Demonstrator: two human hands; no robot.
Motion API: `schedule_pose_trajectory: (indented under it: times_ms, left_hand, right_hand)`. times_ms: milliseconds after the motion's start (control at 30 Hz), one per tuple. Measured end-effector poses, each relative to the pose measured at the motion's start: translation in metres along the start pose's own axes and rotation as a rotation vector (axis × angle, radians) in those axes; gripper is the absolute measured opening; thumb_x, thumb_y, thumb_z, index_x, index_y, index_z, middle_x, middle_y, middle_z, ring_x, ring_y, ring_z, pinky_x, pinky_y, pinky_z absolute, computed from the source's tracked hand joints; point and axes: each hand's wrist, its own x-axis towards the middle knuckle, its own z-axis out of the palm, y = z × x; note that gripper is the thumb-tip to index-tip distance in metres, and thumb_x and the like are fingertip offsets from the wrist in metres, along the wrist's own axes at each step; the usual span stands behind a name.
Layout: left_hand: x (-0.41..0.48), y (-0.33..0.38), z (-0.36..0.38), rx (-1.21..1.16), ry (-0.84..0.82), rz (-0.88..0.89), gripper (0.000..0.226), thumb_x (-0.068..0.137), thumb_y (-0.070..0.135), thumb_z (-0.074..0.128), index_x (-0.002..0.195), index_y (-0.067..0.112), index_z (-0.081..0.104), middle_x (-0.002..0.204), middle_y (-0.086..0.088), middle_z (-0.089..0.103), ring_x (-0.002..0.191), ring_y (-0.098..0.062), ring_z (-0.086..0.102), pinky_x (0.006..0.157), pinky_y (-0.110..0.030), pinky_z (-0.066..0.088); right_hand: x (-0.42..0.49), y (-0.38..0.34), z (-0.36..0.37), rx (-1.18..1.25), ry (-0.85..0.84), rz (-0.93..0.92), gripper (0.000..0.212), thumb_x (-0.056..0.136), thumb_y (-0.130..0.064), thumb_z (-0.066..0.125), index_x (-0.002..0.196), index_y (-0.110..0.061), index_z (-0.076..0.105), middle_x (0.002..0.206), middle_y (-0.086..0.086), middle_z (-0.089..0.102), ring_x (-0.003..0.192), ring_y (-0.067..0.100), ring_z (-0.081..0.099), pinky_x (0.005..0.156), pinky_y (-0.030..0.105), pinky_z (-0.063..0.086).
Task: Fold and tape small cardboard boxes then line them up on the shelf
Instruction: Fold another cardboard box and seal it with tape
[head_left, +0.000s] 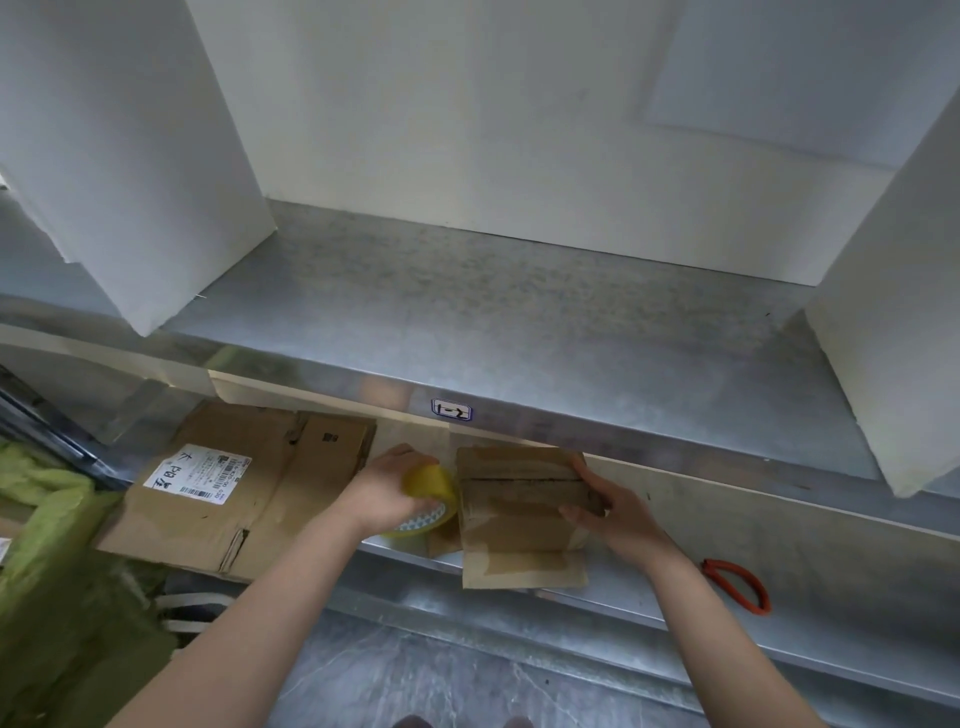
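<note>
Forearms reach to the lower shelf (727, 519). At its front edge sits the small cardboard box (519, 499), 1 flap overhanging. Its right end is held by the right grip (618, 512); the left grip (387, 486) wraps the tape roll (434, 501) beside it. Judgement: box is light, thin-walled and crushable, so hold it at the corners.

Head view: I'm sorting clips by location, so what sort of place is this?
Probably a stockroom or packing area: metal shelving with a tag on its edge, flattened cartons bearing a shipping label, and the left hand gripping a tape roll beside a small box.
</note>
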Motion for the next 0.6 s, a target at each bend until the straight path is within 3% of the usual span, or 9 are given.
schedule_pose_trajectory:
  times_ms: [133,267,433,600]
  left_hand:
    - [0.005,0.005,-0.002,0.080,0.010,0.025,0.056,0.079,0.044,0.073,0.130,0.030,0.054,0.124,0.009,0.048,0.115,-0.016,0.051,0.089,-0.026,0.042]
    - [0.010,0.009,-0.006,0.139,0.012,0.045,0.056,0.079,0.042,0.071,0.131,0.028,0.053,0.128,0.008,0.046,0.117,-0.017,0.051,0.084,-0.024,0.038]
    - [0.017,0.014,-0.006,0.203,-0.024,0.065,0.055,0.082,0.040,0.068,0.132,0.026,0.052,0.132,0.006,0.044,0.120,-0.018,0.049,0.084,-0.022,0.035]
    - [0.020,0.010,-0.006,0.250,-0.048,0.064,0.051,0.082,0.036,0.068,0.129,0.023,0.054,0.127,0.005,0.045,0.116,-0.021,0.051,0.085,-0.026,0.039]
  right_hand:
    - [0.001,-0.003,0.002,-0.004,0.015,0.012,0.083,0.062,-0.073,0.069,0.135,-0.063,0.031,0.131,-0.022,0.051,0.122,0.005,0.048,0.095,0.021,0.043]
    - [0.001,-0.004,0.004,-0.009,0.031,0.016,0.072,0.062,-0.075,0.069,0.121,-0.076,0.029,0.119,-0.034,0.050,0.116,0.001,0.049,0.090,0.016,0.042]
    - [0.000,-0.006,0.005,-0.013,0.013,0.024,0.087,0.061,-0.076,0.068,0.138,-0.064,0.031,0.137,-0.017,0.051,0.126,0.008,0.047,0.104,0.030,0.044]
    - [-0.002,-0.008,0.004,-0.048,0.000,0.040,0.080,0.076,-0.059,0.070,0.144,-0.057,0.028,0.142,-0.013,0.047,0.130,0.011,0.045,0.101,0.024,0.041]
